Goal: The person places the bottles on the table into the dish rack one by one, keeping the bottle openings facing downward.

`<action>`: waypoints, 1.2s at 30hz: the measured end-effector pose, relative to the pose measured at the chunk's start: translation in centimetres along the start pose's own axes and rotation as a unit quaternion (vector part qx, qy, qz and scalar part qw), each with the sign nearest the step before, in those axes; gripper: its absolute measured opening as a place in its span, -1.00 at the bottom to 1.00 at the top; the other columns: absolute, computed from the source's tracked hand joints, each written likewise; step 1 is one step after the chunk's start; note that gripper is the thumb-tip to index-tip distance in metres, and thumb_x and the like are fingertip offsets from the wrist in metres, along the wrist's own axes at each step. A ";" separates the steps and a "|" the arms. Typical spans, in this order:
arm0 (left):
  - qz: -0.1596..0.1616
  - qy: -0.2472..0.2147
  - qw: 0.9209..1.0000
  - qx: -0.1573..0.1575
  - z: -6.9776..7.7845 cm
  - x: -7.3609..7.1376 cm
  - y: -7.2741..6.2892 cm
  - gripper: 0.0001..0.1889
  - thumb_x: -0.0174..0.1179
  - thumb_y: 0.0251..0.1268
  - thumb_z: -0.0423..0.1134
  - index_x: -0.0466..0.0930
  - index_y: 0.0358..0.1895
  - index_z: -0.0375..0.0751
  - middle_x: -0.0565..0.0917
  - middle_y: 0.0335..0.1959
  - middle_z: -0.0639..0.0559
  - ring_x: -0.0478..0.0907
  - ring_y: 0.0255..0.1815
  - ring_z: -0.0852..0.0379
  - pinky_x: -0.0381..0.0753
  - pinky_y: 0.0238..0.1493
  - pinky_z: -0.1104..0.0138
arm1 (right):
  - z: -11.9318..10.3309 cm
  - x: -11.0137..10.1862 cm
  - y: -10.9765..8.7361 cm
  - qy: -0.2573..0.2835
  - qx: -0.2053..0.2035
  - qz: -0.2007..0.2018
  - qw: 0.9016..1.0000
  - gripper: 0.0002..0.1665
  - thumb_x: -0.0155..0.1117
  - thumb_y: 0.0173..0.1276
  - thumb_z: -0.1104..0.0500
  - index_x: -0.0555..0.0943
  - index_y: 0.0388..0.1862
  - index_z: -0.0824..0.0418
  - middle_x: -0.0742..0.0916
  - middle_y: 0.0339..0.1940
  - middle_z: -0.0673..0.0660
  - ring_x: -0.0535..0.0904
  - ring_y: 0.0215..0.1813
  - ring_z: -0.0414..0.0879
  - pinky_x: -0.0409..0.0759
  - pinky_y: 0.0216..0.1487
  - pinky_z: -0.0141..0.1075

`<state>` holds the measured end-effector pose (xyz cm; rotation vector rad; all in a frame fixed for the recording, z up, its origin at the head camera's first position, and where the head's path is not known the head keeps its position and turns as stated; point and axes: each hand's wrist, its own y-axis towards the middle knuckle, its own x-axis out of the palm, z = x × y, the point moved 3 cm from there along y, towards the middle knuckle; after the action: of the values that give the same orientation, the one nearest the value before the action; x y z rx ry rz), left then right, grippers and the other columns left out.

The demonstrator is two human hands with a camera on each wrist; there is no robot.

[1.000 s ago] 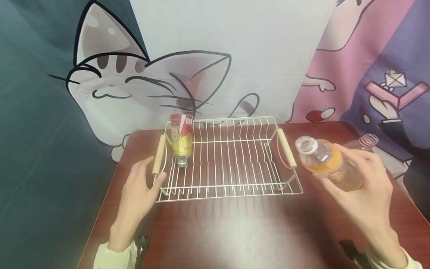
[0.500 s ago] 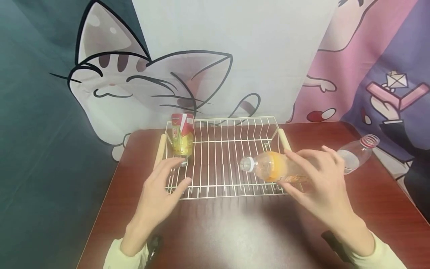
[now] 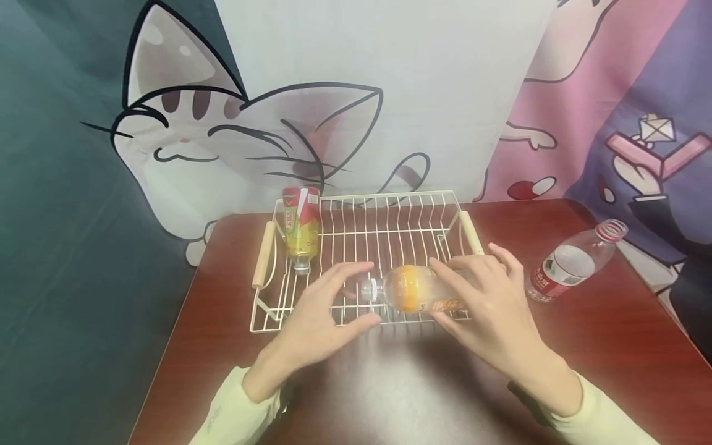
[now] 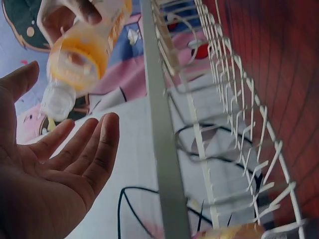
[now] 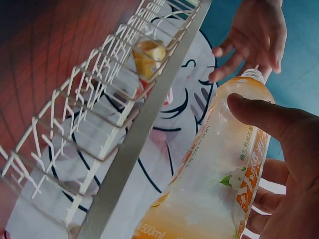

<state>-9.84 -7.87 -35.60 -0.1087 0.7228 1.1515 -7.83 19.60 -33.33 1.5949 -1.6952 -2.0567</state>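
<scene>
"One orange-labelled plastic bottle (image 3: 408, 289) has travelled, hasn't it?"

"Yes. A second ago it was out beyond the right wooden handle (image 3: 471, 233) of the white wire dish rack (image 3: 388, 195). Now it is held sideways near the rack's front edge, neck toward the left."

"Which hand has it?"

"The person's right grip (image 3: 492, 309) — thumb on one side, fingers curled round the other. The left grip (image 3: 319, 315) has quit the left wooden handle (image 3: 264, 254) and come across; its thumb and fingers stand spread about the neck, apparently not touching it."

"Is the bottle on the rack?"

"In the wrist views it looks apart from the rail; exactly how high, I can't judge."

"And what does the change mean for the work?"

"I'd say the bottle is now within both hands' reach, so the left is well placed to steady it."

"Anything else different?"

"The red-and-yellow bottle (image 3: 301, 225) keeps its place at the rack's left end. The red-labelled clear bottle (image 3: 562, 266) — partly hidden before — shows fully on the table (image 3: 389, 389), to the right."
</scene>
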 end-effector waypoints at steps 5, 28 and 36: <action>-0.011 -0.011 1.000 0.003 0.0 1.1 0.2 -0.22 0.60 0.32 -0.01 0.52 0.59 0.06 0.62 0.47 0.19 0.60 0.40 0.13 0.67 0.37 -0.02 | -0.6 0.8 0.1 -0.003 -0.007 -0.024 1.000 -0.11 0.83 -0.11 0.12 0.78 0.31 0.24 0.76 -0.02 0.23 0.64 0.03 0.25 0.18 0.60 0.20; 0.027 0.001 0.998 0.063 0.0 2.5 0.0 -0.24 0.70 0.17 -0.09 0.64 0.47 -0.03 0.71 0.35 0.09 0.67 0.36 0.08 0.68 0.39 0.01 | -1.7 1.9 -0.6 -0.002 -0.005 -0.051 0.999 0.05 0.95 -0.21 0.09 0.75 0.38 0.16 0.78 0.05 0.19 0.65 0.10 0.22 0.15 0.68 0.18; 0.082 -0.008 0.994 0.065 -0.6 2.0 0.0 -0.29 0.70 0.13 -0.12 0.68 0.40 -0.06 0.75 0.27 0.07 0.71 0.23 0.09 0.72 0.28 0.06 | -1.1 1.3 0.0 0.051 0.006 0.000 0.999 -0.12 0.62 0.33 -0.26 0.67 0.49 0.17 0.72 0.25 0.31 0.56 0.34 0.34 0.08 0.66 0.10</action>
<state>-9.73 -6.60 -37.22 0.0711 0.8026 1.2566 -7.67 18.07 -34.10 1.6724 -1.6763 -1.9338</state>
